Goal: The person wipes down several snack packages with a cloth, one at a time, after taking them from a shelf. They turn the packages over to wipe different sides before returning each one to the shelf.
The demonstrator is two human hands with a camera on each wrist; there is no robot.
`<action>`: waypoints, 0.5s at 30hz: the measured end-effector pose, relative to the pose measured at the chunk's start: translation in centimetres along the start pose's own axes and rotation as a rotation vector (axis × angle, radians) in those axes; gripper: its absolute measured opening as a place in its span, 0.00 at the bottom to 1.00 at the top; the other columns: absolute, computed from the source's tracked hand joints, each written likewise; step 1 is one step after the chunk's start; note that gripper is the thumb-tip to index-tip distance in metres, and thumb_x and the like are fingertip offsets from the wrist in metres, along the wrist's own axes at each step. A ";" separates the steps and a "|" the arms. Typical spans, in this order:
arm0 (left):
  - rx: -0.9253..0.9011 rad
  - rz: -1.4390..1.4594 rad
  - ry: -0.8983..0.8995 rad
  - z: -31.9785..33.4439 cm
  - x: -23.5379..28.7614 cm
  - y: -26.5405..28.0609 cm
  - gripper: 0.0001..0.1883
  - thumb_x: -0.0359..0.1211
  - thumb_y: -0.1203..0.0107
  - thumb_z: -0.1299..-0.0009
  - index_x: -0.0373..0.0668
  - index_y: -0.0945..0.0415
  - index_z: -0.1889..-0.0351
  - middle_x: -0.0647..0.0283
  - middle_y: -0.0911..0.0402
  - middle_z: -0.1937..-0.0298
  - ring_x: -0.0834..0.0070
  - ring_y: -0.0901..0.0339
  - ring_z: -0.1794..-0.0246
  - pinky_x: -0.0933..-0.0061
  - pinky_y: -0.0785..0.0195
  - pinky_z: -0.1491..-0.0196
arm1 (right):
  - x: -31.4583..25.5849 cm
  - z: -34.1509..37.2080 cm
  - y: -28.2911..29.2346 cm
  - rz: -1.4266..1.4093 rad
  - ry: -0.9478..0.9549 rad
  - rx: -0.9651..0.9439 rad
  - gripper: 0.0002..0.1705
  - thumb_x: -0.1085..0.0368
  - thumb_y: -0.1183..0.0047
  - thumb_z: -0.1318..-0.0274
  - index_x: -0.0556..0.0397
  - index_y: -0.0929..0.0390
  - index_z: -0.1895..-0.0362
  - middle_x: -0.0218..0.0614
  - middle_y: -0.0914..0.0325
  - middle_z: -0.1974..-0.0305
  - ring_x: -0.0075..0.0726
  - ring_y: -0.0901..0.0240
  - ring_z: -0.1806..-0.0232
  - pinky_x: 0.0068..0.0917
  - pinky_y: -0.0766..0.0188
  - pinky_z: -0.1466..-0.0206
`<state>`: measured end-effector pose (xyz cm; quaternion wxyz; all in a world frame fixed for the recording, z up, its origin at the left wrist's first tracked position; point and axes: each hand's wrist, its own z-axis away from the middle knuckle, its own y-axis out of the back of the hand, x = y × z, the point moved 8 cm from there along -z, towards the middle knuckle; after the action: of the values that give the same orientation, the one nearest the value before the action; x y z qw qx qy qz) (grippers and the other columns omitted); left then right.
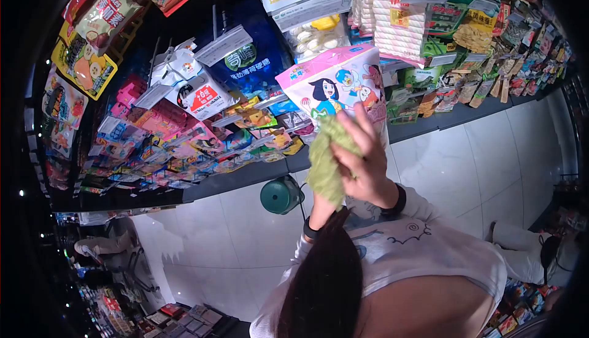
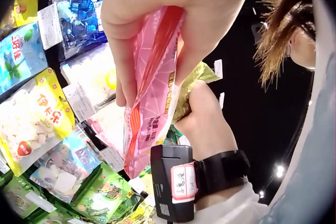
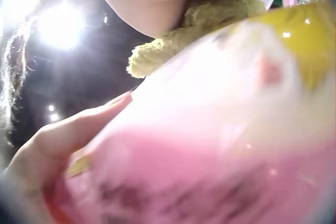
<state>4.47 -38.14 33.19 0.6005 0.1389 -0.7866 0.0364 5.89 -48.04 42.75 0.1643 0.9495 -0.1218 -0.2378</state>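
Observation:
A pink snack bag (image 1: 334,83) printed with cartoon figures is held up before the shelf. My left hand (image 2: 210,3) grips its folded edge, thumb on one side and fingers on the other, in the left wrist view. From the head, the cloth hides most of that hand. A fuzzy yellow-green cloth (image 1: 328,160) is in my right hand (image 1: 368,166), bunched between palm and bag. In the right wrist view the bag fills the front and the cloth shows under the right hand at the top.
Bagged sweets hang on hooks with price tags, including a blue bag (image 1: 245,59) and a pink-and-white bag of twisted marshmallows (image 1: 399,22). A dark green stool or bin (image 1: 281,195) stands on the tiled floor (image 1: 208,240). Other people show at the lower left and right.

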 end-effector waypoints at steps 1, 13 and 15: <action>0.009 -0.043 -0.030 -0.1 0.3 -0.2 0.27 0.27 0.41 0.39 0.35 0.38 0.42 0.60 0.26 0.50 0.76 0.28 0.53 0.73 0.34 0.49 | -1.7 0.5 -0.8 0.041 0.048 -0.120 0.16 0.69 0.44 0.53 0.53 0.25 0.56 0.56 0.34 0.44 0.64 0.44 0.36 0.50 0.45 0.36; 0.058 0.327 0.130 0.5 -0.1 1.0 0.28 0.23 0.41 0.40 0.34 0.41 0.42 0.60 0.27 0.51 0.78 0.28 0.52 0.76 0.33 0.51 | 5.1 -0.7 3.3 -0.112 -0.132 0.168 0.12 0.70 0.48 0.52 0.55 0.25 0.60 0.55 0.35 0.42 0.62 0.41 0.37 0.46 0.39 0.38; 0.104 0.351 0.084 0.4 -0.5 1.9 0.30 0.23 0.40 0.41 0.34 0.41 0.42 0.59 0.27 0.50 0.77 0.28 0.52 0.76 0.33 0.50 | 3.5 1.3 2.1 -0.091 0.027 0.137 0.12 0.69 0.45 0.54 0.52 0.23 0.61 0.51 0.33 0.43 0.59 0.40 0.37 0.45 0.39 0.38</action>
<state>3.74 -36.36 32.85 0.6093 0.0285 -0.7701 0.1870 7.92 -51.37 41.06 0.0895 0.9663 -0.0923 -0.2232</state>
